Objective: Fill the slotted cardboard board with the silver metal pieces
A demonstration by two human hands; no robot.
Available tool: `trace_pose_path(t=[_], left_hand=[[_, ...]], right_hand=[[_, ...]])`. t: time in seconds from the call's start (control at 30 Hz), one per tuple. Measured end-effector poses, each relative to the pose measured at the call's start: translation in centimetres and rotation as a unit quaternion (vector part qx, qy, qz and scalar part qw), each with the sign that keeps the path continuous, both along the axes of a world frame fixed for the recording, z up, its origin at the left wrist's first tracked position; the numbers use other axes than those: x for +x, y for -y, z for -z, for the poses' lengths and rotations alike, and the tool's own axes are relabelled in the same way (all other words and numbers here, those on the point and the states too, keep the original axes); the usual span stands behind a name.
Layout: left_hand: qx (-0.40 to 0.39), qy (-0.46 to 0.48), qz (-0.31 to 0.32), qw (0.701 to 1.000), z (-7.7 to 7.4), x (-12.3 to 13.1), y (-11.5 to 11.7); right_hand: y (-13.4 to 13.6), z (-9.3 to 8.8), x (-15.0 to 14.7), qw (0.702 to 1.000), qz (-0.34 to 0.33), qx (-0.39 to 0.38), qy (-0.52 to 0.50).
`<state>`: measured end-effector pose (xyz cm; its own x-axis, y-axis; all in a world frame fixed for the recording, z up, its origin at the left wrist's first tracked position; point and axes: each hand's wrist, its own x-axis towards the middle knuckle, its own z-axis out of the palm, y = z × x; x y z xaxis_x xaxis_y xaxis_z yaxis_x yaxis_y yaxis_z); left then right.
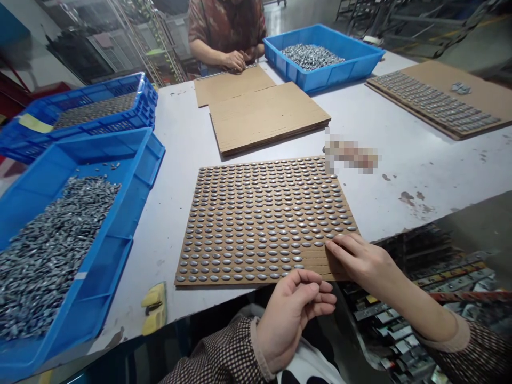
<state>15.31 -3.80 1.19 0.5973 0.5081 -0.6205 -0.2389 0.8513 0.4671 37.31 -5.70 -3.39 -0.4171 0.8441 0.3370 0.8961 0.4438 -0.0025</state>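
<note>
In front of me lies a cardboard sheet (320, 261) with rows of small grey spindle-shaped metal pieces (250, 232) set on it. Bare cardboard shows at its near right corner. My right hand (362, 258) reaches over that corner, fingers bent together and fingertips touching the board at the right end of a row. Whatever lies under those fingertips is hidden. Just off the board's near edge, my left hand (294, 312) is cupped palm up, with fingers curled and the thumb over them. Its hollow is covered, so I cannot see what it holds.
Blue bins of loose metal pieces stand at left (120, 234) and far back (340, 74). Stacked cardboard (268, 117) lies beyond my board; a filled sheet (440, 104) is at right. A yellow object (155, 308) lies near the edge. Across the table a person's hands (236, 60) work.
</note>
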Motion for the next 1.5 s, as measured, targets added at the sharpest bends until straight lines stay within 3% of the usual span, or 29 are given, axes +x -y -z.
trace_pose_path(t=[0.3,0.43,0.57,0.7,0.83,0.93,1.03,1.17,1.23,1.5], left_hand=[[-0.012,0.028,-0.037,0.999,-0.5,-0.1,-0.5],[-0.025,0.053,-0.063,0.996,-0.5,0.0,-0.5],[-0.035,0.066,-0.083,0.994,-0.5,0.5,-0.2],[-0.033,0.062,-0.08,0.994,-0.5,0.9,0.1],[-0.02,0.081,-0.064,0.994,-0.7,0.8,0.1],[-0.01,0.075,-0.067,0.995,-0.8,0.6,-0.1],[-0.007,0.051,-0.066,0.996,-0.7,0.5,-0.1],[0.004,0.037,-0.058,0.998,-0.4,0.5,0.0],[0.009,0.034,-0.059,0.998,-0.3,0.4,0.0],[0.016,0.015,-0.061,0.998,-0.5,0.1,-0.2]], right_hand=[[0.2,0.2,0.1,1.0,0.009,-0.007,-0.022],[1.5,-1.2,-1.7,0.988,0.035,-0.001,-0.149],[3.4,-2.8,-5.3,0.958,-0.008,-0.082,-0.276],[4.0,-3.0,-7.1,0.932,0.015,-0.14,-0.333],[3.8,-2.5,-5.5,0.872,0.06,-0.203,-0.442],[3.5,-1.7,-3.1,0.842,0.127,-0.176,-0.494],[2.9,-0.7,-0.7,0.87,0.166,-0.11,-0.452],[1.6,0.4,1.2,0.941,0.126,-0.061,-0.309],[1.0,0.8,1.6,0.963,0.103,-0.048,-0.246],[0.4,0.9,2.7,0.98,0.062,-0.061,-0.179]])
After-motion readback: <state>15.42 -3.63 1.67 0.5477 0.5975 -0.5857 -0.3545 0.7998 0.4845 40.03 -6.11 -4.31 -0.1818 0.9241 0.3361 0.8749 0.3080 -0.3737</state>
